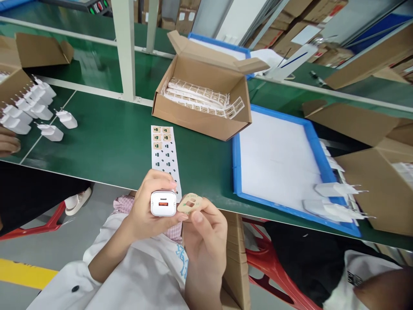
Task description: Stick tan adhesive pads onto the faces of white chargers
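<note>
A green bench (106,142) was seen from above. At far left, about nine white chargers (41,113) lay grouped within reach of a co-worker's hand (9,144). Near the middle, one sheet of stickers (165,161) lay just ahead of the person's hands, within easy reach, with five stickers on it. The left hand (145,211) was clamped on one white charger (163,203), its port turned upward into view. The right hand (204,245) pinched one tan sticker (189,203) close beside the charger. Beyond stood one open cardboard box (193,120) of stacked sticker sheets, then one blue-framed tray (236,163), with at least two chargers (335,189) at far right.
</note>
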The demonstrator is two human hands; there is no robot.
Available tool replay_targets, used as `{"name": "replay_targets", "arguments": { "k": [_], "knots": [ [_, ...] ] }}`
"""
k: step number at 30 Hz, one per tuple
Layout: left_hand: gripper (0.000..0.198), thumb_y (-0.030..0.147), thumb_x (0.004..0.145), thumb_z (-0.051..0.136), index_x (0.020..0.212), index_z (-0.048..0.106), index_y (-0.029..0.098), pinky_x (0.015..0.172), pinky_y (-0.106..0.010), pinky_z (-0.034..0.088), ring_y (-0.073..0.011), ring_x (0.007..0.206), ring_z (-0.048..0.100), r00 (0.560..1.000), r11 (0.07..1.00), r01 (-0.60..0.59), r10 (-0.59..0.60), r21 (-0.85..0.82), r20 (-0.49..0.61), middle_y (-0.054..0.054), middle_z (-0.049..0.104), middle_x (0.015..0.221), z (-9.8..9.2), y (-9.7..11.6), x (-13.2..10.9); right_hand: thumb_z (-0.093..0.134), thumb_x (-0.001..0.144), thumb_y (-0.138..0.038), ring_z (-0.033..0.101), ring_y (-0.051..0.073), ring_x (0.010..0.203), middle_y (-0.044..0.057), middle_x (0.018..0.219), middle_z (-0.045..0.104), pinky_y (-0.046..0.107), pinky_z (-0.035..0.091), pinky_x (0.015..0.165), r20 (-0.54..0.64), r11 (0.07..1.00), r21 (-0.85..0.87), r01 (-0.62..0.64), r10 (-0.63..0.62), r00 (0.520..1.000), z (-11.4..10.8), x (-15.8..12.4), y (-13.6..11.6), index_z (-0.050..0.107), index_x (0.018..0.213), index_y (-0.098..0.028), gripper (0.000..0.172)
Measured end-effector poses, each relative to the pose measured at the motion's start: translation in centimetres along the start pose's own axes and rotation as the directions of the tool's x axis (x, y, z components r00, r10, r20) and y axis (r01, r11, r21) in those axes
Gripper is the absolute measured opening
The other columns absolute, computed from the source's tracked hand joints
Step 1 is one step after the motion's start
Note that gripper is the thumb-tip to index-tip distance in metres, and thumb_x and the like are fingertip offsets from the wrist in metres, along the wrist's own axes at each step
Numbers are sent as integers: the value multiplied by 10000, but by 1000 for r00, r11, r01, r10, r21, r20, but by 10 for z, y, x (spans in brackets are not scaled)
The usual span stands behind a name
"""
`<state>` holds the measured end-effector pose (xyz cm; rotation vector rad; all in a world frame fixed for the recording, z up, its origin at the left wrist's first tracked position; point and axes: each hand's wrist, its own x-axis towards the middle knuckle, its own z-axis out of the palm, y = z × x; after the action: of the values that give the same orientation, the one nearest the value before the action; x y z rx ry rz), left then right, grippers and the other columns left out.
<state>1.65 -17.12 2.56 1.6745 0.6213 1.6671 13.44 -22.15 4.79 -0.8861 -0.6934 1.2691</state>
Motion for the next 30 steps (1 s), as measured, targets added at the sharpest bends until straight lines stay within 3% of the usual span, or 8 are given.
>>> {"name": "replay_targets", "arguments": {
  "k": [5, 9, 16, 21, 30],
  "knots": [
    [442, 370, 879, 754, 1254, 558, 241, 801, -331, 533, -203, 953, 590, 998, 1000, 25, -25, 1, 66, -59, 577, 1032, -4, 3, -2, 799, 829, -312, 576, 141, 636, 11, 681, 608, 252, 478, 573, 42, 995, -69, 66, -63, 997, -7, 7, -13, 735, 712, -218, 163],
    [430, 547, 953, 578, 1245, 555, 232, 849, -399, 501, -247, 983, 558, 977, 983, 172, -162, -63, 141, -77, 560, 1031, -8, 13, -3, 768, 848, -331, 524, 135, 553, 4, 620, 562, 245, 402, 485, 79, 992, -79, 96, -90, 993, -4, 11, -30, 732, 715, -204, 187],
    [402, 578, 969, 475, 1210, 577, 272, 847, -404, 488, -253, 974, 551, 944, 948, 295, -271, -115, 189, -73, 541, 1061, -11, 22, -2, 798, 835, -371, 447, 123, 544, -11, 605, 532, 247, 344, 512, 267, 983, -134, -128, 160, 950, 5, 10, -34, 618, 674, -195, 299],
    [408, 579, 986, 429, 1220, 581, 281, 840, -400, 488, -247, 960, 561, 937, 949, 295, -264, -111, 230, -63, 547, 1044, -13, 18, -2, 790, 850, -339, 460, 128, 572, -16, 624, 541, 259, 351, 541, 271, 976, -145, -160, 195, 942, 3, 10, -30, 597, 683, -203, 289],
    [413, 593, 991, 401, 1170, 569, 261, 837, -412, 490, -249, 947, 575, 940, 952, 296, -277, -74, 202, -63, 562, 1025, -10, 15, -1, 802, 838, -361, 499, 141, 584, -6, 633, 579, 272, 368, 542, 265, 965, -145, -220, 253, 930, 1, 12, -27, 578, 666, -205, 322]
  ]
}}
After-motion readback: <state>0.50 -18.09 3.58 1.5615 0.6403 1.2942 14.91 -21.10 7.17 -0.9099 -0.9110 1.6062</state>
